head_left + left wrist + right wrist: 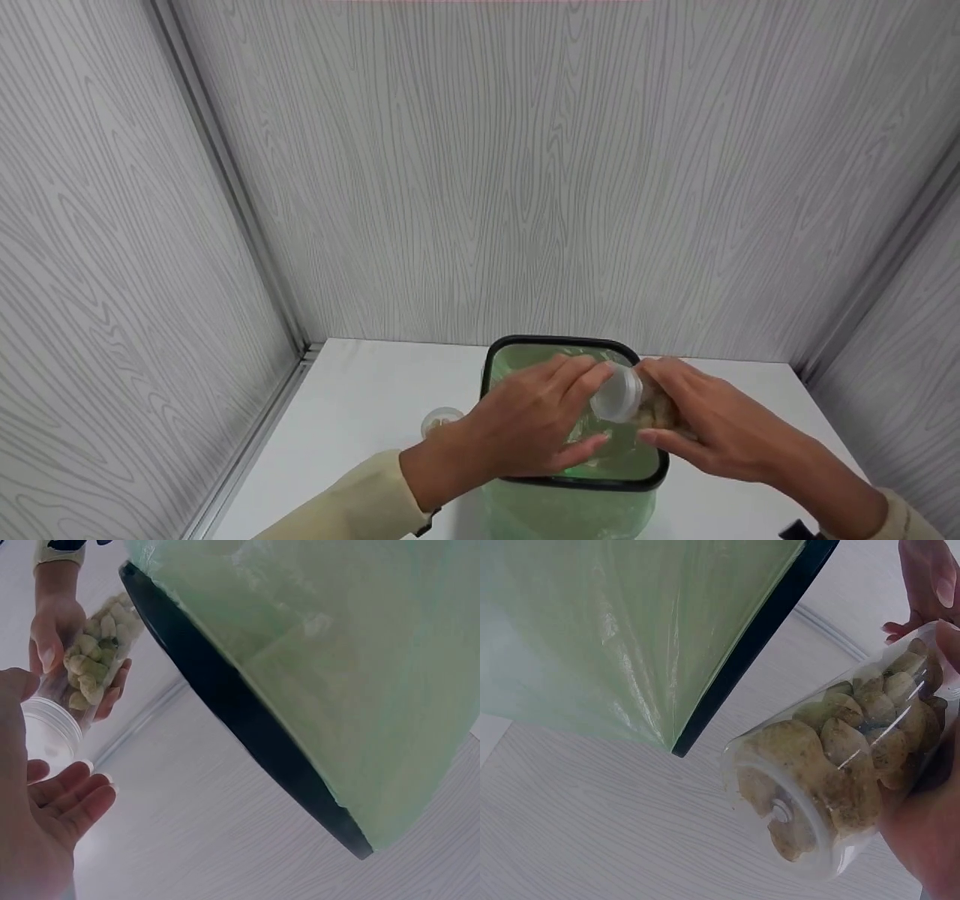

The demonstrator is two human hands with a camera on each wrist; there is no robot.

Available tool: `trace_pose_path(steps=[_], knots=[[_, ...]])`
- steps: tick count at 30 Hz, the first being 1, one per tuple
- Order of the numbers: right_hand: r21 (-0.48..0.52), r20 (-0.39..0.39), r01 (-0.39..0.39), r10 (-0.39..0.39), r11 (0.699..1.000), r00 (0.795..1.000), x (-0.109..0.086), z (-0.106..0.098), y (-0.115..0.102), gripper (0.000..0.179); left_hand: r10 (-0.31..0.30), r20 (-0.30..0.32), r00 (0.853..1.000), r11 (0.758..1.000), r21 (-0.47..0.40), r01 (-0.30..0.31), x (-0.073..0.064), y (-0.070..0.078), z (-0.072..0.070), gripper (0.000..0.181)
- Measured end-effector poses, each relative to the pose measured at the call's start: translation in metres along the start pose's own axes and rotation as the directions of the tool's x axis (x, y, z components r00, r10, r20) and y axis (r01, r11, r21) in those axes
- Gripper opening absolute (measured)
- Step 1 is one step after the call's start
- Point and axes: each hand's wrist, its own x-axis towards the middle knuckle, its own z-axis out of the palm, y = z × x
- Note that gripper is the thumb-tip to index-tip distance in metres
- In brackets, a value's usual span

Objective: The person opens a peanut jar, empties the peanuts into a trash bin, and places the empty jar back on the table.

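Note:
My right hand (720, 420) grips a clear plastic jar (840, 750) of lumpy tan-brown pieces, perhaps nuts or dried food. The jar is tilted over the right part of a green bin (581, 484), its pale lid (52, 731) pointing left towards my other hand. Around that lid my left hand (525, 412) is spread, fingers loosely bent and thumb apart. In the head view its fingertips reach the lid's edge; whether they touch it I cannot tell. The right wrist view shows the jar's round base and the right palm against its side.
A pale green plastic liner (592, 637) covers the bin, held under a black rim (247, 720). Behind the left wrist, a small round clear container (441, 420) stands on the white table (360, 390). Grey wood-patterned panels (465, 187) enclose the table at the back and sides.

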Motion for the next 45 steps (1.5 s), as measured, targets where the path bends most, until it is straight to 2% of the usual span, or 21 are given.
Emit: trace_pose_path(steps=[5,11,17,21,26,30,33,35,39,40,42,45], knots=[[-0.013,0.02,0.003,-0.003,1.0,1.0,0.001,0.0,-0.004,0.064,0.031,-0.04,0.999,0.999,0.021,-0.03,0.002,0.0,0.002,0.069],[-0.021,0.024,0.048,-0.048,0.999,0.999,0.001,-0.001,-0.009,0.068,0.069,-0.077,0.995,0.994,0.089,-0.062,0.004,0.0,0.005,0.067],[0.0,0.069,0.052,-0.052,0.999,0.996,0.001,-0.002,-0.012,0.067,0.097,-0.048,0.994,0.993,0.07,-0.093,0.003,-0.002,0.005,0.073],[-0.021,0.106,0.035,-0.032,0.999,0.994,0.003,0.0,-0.014,0.06,0.099,-0.024,0.995,0.993,0.061,-0.098,0.002,-0.001,0.006,0.065],[-0.08,0.113,0.05,-0.041,0.996,0.993,0.004,0.002,-0.016,0.057,0.094,-0.018,0.995,0.994,0.065,-0.093,0.0,0.002,0.006,0.057],[-0.163,0.081,0.088,-0.075,0.983,0.994,0.007,0.003,-0.019,0.056,0.041,-0.014,0.999,0.999,0.0,-0.041,-0.001,0.005,0.006,0.052],[-0.239,0.035,0.12,-0.115,0.963,0.993,0.011,0.005,-0.021,0.056,-0.052,0.024,0.998,0.995,-0.085,0.054,-0.002,0.008,0.005,0.051],[-0.277,0.009,0.138,-0.141,0.951,0.99,0.013,0.006,-0.022,0.056,-0.12,0.076,0.99,0.981,-0.146,0.13,-0.002,0.01,0.002,0.052],[-0.29,-0.019,0.159,-0.172,0.944,0.985,0.014,0.008,-0.021,0.055,-0.217,0.185,0.958,0.94,-0.224,0.257,-0.003,0.013,-0.005,0.058],[-0.285,-0.019,0.158,-0.17,0.945,0.985,0.013,0.008,-0.021,0.055,-0.229,0.2,0.953,0.935,-0.227,0.273,-0.003,0.013,-0.008,0.06],[-0.273,-0.016,0.148,-0.159,0.951,0.987,0.012,0.008,-0.02,0.056,-0.235,0.196,0.952,0.937,-0.216,0.275,-0.003,0.013,-0.011,0.069],[-0.263,-0.01,0.133,-0.14,0.956,0.99,0.009,0.007,-0.019,0.059,-0.197,0.147,0.969,0.957,-0.185,0.222,-0.006,0.011,-0.012,0.084]])
